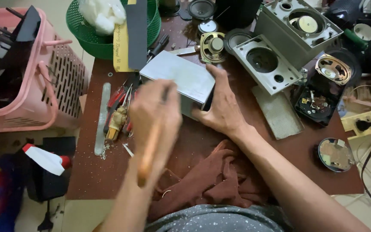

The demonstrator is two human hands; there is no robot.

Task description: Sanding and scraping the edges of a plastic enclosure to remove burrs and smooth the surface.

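A small grey speaker box lies on its side on the brown table. My right hand grips its right end, thumb on the front, fingers over the top. My left hand is blurred in front of the box and is closed around a tool with a long wooden handle; the tool's tip points at the box and is hidden by blur.
Pliers and red-handled screwdrivers and a metal file lie left of the box. Behind stand a green basket, loose speaker cones and grey speaker housings. A pink basket stands off the table's left edge. A brown cloth lies near me.
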